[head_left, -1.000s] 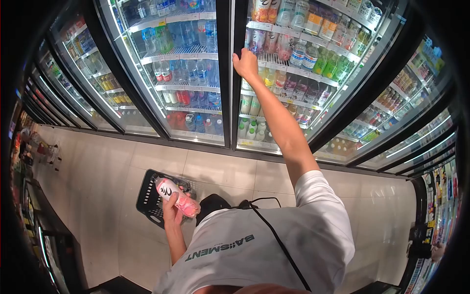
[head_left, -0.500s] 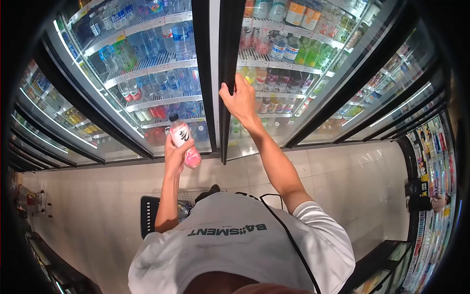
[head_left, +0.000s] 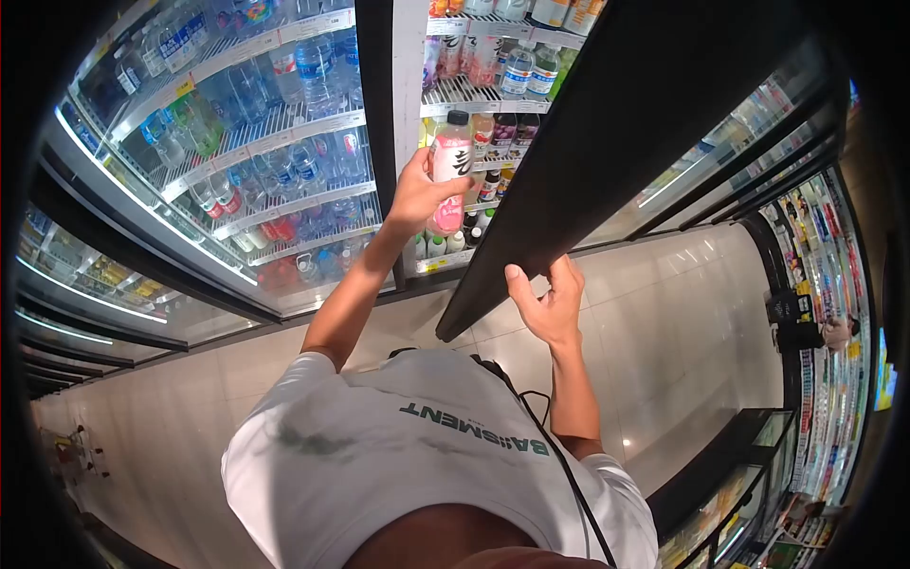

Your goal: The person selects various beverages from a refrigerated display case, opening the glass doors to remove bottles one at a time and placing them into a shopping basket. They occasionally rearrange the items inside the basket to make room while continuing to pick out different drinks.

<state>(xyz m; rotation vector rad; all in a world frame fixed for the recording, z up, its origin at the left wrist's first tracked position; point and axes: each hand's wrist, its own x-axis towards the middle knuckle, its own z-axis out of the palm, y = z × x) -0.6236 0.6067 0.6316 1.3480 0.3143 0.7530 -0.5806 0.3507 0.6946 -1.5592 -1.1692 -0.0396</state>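
Observation:
My left hand (head_left: 417,194) is wrapped around a drink bottle (head_left: 451,180) with a black cap, a white label with black characters and pink contents. The bottle is nearly upright, in front of the opened fridge compartment whose shelves (head_left: 474,104) carry several rows of drinks. At the dark fridge door (head_left: 569,161), which stands swung out toward me, my right hand (head_left: 550,305) grips the edge, thumb on the near side. Its fingertips are partly hidden by the door.
To the left, a closed glass fridge door shows shelves of water bottles (head_left: 318,71). A tiled floor (head_left: 654,294) runs below the fridges. Stocked shelves (head_left: 815,379) stand at the far right, and a low dark-framed case (head_left: 730,474) is at lower right.
The fridge door has swung wide open toward me, with my right hand moving down and right. My left hand has carried the bottle up and right to the open compartment.

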